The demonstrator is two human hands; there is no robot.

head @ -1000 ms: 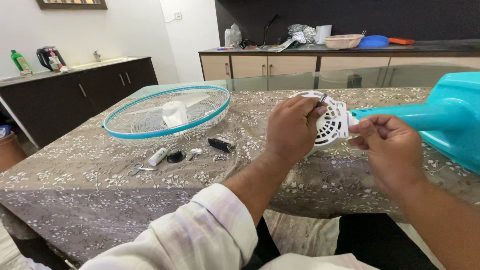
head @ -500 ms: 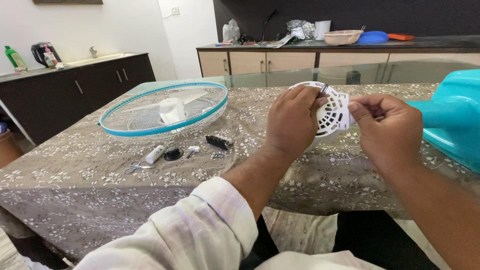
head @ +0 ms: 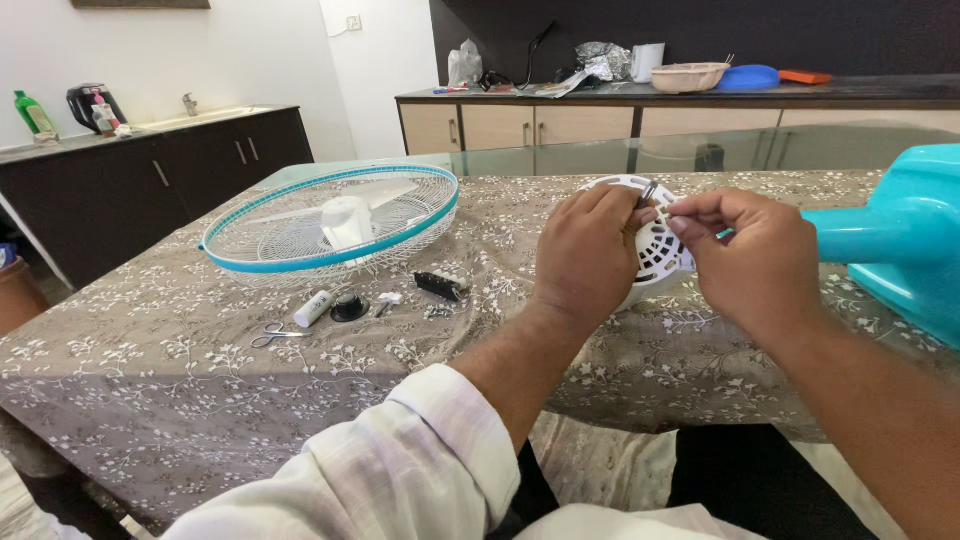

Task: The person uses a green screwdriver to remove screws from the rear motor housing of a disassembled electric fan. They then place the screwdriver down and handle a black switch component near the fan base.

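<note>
Your left hand [head: 585, 255] steadies the white vented housing [head: 655, 250] (fingers curled over it) so your right hand [head: 750, 255] can pinch a small part at its rim.

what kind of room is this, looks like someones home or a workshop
Most likely a home dining or kitchen area, not a workshop: a glass-topped table under a flowered cloth, a dark counter with a sink tap and kettle, and a sideboard carrying a basket.
</note>
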